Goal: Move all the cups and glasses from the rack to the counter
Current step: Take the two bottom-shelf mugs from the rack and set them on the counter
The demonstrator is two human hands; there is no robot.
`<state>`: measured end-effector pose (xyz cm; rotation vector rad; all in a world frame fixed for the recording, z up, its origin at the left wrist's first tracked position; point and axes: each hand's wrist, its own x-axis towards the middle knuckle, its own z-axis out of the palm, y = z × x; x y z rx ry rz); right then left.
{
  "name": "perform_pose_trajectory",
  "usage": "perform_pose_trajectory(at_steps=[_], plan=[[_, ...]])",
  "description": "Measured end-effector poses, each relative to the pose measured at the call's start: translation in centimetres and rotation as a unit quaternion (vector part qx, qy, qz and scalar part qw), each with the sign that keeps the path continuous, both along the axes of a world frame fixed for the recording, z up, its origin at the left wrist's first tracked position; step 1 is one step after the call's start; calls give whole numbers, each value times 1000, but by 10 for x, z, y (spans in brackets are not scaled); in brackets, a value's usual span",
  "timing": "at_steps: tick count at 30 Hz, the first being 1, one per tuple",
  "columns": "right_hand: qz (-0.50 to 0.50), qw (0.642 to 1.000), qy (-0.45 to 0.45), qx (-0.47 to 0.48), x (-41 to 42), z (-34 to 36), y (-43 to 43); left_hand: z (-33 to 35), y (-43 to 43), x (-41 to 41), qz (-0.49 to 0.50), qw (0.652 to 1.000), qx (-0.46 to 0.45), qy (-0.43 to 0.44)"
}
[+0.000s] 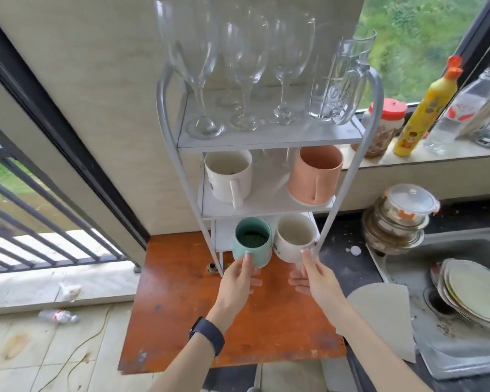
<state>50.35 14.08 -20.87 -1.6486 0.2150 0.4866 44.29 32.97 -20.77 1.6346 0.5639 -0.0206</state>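
Below the rack [348, 176], green cup [251, 244] in left grip [239, 281], white cup [293, 239] in right grip [316, 278].

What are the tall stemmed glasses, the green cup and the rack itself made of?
The stemmed glasses look like clear glass: you see the wall through them, with bright glints. The green cup, held in the left hand, seems glazed ceramic, opaque with a soft sheen, though plastic is possible. The rack appears to be white-painted metal tubing with flat matte shelves.

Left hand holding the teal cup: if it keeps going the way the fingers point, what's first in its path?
Probably the white rack's front left leg and bottom shelf, just beyond the teal cup that the left hand grips; depth is unclear.
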Motion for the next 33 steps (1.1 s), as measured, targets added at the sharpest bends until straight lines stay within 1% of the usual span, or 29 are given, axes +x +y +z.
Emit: perform_pose_trajectory(at_steps=[3, 6, 10, 14, 18, 21, 23, 25, 27, 30, 33], plan=[[-16, 1000, -2, 5, -28, -1, -26, -9, -11, -20, -40, 999, 9, 1], [-60, 998, 0, 5, -54, -1, -53, -8, -32, -30, -100, 995, 14, -2], [-166, 986, -1, 3, -86, 1, -93, -1, -76, -30, -181, 983, 5, 8], [-274, 962, -16, 6, -123, 12, -152, 9, -142, -25, -273, 962, 7, 10], [-381, 924, -42, -7, -169, 30, -224, 31, -234, -28, -359, 933, -31, 16], [-458, 887, -63, -21, -211, 43, -285, 49, -309, -42, -441, 897, -17, -7], [-496, 864, -81, -29, -244, 54, -328, 63, -363, -59, -483, 874, -37, -21], [-523, 847, -92, -41, -281, 65, -371, 75, -418, -83, -505, 861, -61, -25], [-538, 836, -94, -50, -321, 74, -413, 83, -471, -112, -540, 839, -54, -42], [-556, 822, -94, -73, -382, 85, -474, 91, -545, -157, -581, 810, -67, -50], [-590, 798, -91, -84, -439, 94, -526, 98, -613, -204, -614, 785, -64, -53]])
